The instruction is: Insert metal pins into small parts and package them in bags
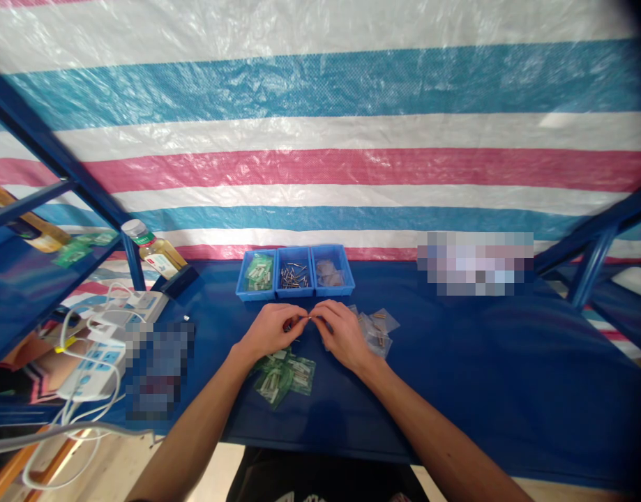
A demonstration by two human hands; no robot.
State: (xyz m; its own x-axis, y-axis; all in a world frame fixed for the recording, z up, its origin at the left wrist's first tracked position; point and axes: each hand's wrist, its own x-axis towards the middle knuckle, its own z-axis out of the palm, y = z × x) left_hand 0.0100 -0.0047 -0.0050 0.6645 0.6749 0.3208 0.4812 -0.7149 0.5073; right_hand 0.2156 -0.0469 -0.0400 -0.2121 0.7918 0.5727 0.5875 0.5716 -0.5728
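My left hand (276, 326) and my right hand (341, 333) meet fingertip to fingertip over the blue table, just in front of the bins. Both are pinched closed around something small between them, too tiny to make out. Green plastic bags (276, 380) with metal pieces inside lie below my left hand. Clear plastic bags (379, 326) with small brass-coloured pieces lie beside my right hand. Behind the hands stand three joined blue bins: the left bin holds green bags (260, 272), the middle one loose metal pins (293, 276), the right one clear bags (328, 273).
A bottle of yellowish liquid (160, 254) stands at the back left. White power strips (95, 366) with tangled cables lie at the left edge. Blurred-out items sit at left and back right. Blue frame posts (592, 268) flank the table (487, 376); a striped sheet (320, 167) hangs behind.
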